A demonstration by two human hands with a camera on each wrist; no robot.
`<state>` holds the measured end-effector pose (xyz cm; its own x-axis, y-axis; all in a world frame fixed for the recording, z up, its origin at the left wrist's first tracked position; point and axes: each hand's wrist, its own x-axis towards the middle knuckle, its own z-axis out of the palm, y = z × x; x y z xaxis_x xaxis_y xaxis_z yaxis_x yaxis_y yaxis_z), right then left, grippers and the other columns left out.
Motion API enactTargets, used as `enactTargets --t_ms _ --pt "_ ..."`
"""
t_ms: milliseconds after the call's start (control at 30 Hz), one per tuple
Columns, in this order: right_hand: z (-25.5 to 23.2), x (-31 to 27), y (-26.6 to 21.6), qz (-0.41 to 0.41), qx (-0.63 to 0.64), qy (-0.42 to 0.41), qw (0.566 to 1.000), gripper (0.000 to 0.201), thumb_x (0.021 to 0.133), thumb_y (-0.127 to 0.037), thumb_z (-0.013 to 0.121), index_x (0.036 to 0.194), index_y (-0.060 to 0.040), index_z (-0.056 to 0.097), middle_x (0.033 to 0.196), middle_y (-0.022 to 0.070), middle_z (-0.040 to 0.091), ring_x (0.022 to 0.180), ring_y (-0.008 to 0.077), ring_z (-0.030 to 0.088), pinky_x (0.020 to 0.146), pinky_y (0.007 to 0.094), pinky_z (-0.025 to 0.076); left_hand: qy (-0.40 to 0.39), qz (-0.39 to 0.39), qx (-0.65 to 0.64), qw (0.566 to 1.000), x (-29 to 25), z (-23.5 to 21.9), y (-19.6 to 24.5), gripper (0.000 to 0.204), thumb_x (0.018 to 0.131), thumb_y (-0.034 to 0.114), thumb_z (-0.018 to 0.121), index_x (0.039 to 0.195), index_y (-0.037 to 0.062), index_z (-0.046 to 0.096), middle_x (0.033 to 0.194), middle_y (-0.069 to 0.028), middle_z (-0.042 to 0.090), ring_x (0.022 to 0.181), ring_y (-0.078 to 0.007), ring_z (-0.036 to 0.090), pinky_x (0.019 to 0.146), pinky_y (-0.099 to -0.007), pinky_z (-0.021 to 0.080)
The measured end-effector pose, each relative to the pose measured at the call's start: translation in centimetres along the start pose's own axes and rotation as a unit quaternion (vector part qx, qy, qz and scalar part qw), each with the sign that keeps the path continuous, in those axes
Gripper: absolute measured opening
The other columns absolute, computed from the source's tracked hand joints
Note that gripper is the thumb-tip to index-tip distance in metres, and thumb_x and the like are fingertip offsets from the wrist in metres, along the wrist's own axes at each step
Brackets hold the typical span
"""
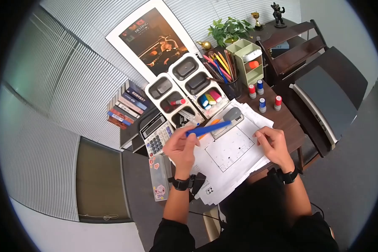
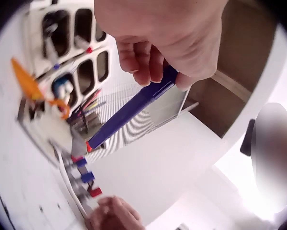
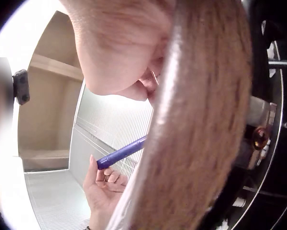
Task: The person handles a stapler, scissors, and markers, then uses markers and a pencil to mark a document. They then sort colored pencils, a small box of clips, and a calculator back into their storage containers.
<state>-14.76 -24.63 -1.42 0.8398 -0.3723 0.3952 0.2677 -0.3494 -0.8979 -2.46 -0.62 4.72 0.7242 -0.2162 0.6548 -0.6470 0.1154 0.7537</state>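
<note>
My left hand (image 1: 184,143) grips a blue pen (image 1: 208,129) near one end and holds it level above the stack of white papers (image 1: 229,153). The pen's tip points right, over a grey stapler (image 1: 230,116) lying at the top of the papers. In the left wrist view the fingers (image 2: 146,60) curl round the pen (image 2: 129,112). My right hand (image 1: 273,142) rests on the right side of the top sheet, which has a printed plan on it, and holds nothing. The right wrist view shows the pen (image 3: 122,153) and my left hand (image 3: 102,191) beyond my right palm.
A white compartment tray (image 1: 185,90) with markers stands behind the papers. Left of it are a calculator (image 1: 156,136) and a row of books (image 1: 126,105). A pen cup (image 1: 222,69), a green organizer (image 1: 248,61) and several small stamps (image 1: 261,95) stand at the back right.
</note>
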Motion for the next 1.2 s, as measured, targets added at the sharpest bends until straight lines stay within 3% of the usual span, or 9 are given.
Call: enactTargets --t_ms 100,233,367,400,500,600,833,1000,1200 --pt "-0.3 0.1 -0.2 -0.004 0.004 -0.019 1.0 0.016 0.093 -0.01 0.063 0.085 0.0023 0.069 0.06 0.0118 0.06 0.051 0.0185 0.055 0.05 0.0306 0.041 0.035 0.144 0.194 0.97 1.9 -2.4 1.5 0.02 0.089 0.001 0.069 0.106 -0.0099 0.069 0.084 -0.0098 0.064 0.064 -0.0145 0.063 0.059 -0.0241 0.05" --pt "-0.2 0.0 0.0 0.003 0.01 -0.017 1.0 0.016 0.092 -0.009 0.064 0.083 0.0025 0.069 0.06 0.0117 0.06 0.05 0.0182 0.054 0.05 0.0314 0.04 0.035 0.251 0.369 0.894 5.6 -3.6 3.5 0.024 0.081 -0.005 0.076 0.105 -0.0075 0.07 0.077 -0.007 0.06 0.064 -0.0121 0.055 0.06 -0.0239 0.045" --pt "-0.2 0.0 0.2 -0.004 0.031 -0.014 0.999 0.015 0.091 -0.009 0.064 0.083 0.0029 0.069 0.06 0.0122 0.06 0.05 0.0189 0.054 0.05 0.0319 0.04 -0.012 0.231 0.429 0.873 7.7 -4.5 0.4 0.023 0.08 0.003 0.08 0.101 -0.0025 0.071 0.071 -0.0065 0.059 0.059 -0.0125 0.053 0.057 -0.0252 0.044" --pt "-0.2 -0.1 0.4 -0.014 0.029 -0.01 0.999 0.015 0.091 -0.009 0.064 0.082 0.0029 0.069 0.06 0.0124 0.059 0.05 0.0192 0.054 0.05 0.0317 0.04 -0.044 0.188 0.469 0.861 7.9 -5.0 -0.6 0.025 0.08 0.005 0.081 0.101 -0.0026 0.071 0.072 -0.0085 0.06 0.058 -0.0148 0.053 0.056 -0.0271 0.045" --pt "-0.2 -0.1 0.3 -0.024 0.027 -0.015 0.999 0.015 0.091 -0.008 0.065 0.082 0.0029 0.068 0.06 0.0129 0.059 0.05 0.0197 0.055 0.05 0.0317 0.04 -0.104 0.156 0.552 0.813 7.7 -6.0 -2.7 0.034 0.081 0.011 0.079 0.111 -0.0002 0.068 0.085 -0.0114 0.06 0.072 -0.0267 0.06 0.065 -0.0362 0.048" --pt "-0.4 -0.1 0.2 -0.017 0.033 -0.018 0.999 0.014 0.09 -0.009 0.065 0.083 0.0026 0.068 0.061 0.0133 0.06 0.05 0.0201 0.056 0.05 0.032 0.041 -0.101 0.122 0.55 0.82 7.7 -4.9 -2.3 0.035 0.081 0.014 0.079 0.112 0.0007 0.068 0.09 -0.013 0.058 0.081 -0.0318 0.06 0.07 -0.0412 0.05" --pt "-0.5 -0.1 0.4 -0.014 0.024 -0.022 0.999 0.01 0.088 -0.008 0.066 0.083 0.0005 0.068 0.066 0.0135 0.065 0.051 0.0233 0.058 0.05 0.0324 0.043 -0.141 0.215 0.543 0.799 9.5 -1.5 -2.7 0.034 0.079 0.009 0.078 0.111 0.0016 0.068 0.089 -0.0131 0.055 0.086 -0.033 0.055 0.077 -0.0409 0.047" --pt "-0.2 -0.1 1.0 0.002 0.06 -0.012 0.998 0.008 0.085 -0.005 0.067 0.092 -0.0028 0.068 0.06 0.0102 0.059 0.05 0.0211 0.058 0.051 0.0316 0.042 -0.156 0.201 0.557 0.791 9.9 -1.7 -3.7 0.017 0.079 0.006 0.076 0.094 0.0005 0.071 0.085 -0.0117 0.062 0.088 -0.0321 0.057 0.078 -0.0408 0.048" --pt "-0.1 0.0 0.9 0.007 0.05 -0.017 0.999 0.015 0.084 -0.002 0.067 0.099 -0.0061 0.068 0.058 0.0087 0.056 0.05 0.02 0.057 0.051 0.0316 0.042 -0.134 0.208 0.549 0.798 9.7 -2.1 -3.1 0.014 0.081 0.004 0.072 0.095 -0.0004 0.07 0.084 -0.0134 0.064 0.088 -0.0328 0.058 0.079 -0.0415 0.048"
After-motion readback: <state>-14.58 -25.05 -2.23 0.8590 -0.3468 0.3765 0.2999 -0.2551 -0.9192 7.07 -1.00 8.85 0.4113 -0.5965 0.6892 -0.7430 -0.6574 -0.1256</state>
